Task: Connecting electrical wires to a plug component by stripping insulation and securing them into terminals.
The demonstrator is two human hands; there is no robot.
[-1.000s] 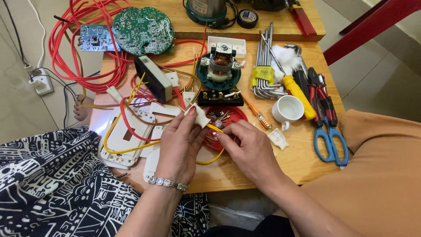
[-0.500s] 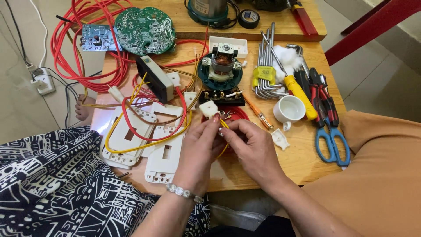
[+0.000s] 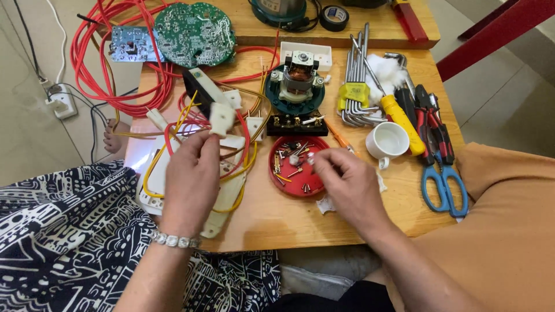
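What the right hand [image 3: 347, 182] pinches, if anything, is too small to make out; its fingertips [image 3: 312, 157] hover narrowed over the red dish [image 3: 292, 180] of screws. The left hand [image 3: 193, 173] holds a small white plastic block [image 3: 221, 118] raised above the table [image 3: 277, 216], with red and yellow wires [image 3: 173, 130] trailing beneath it.
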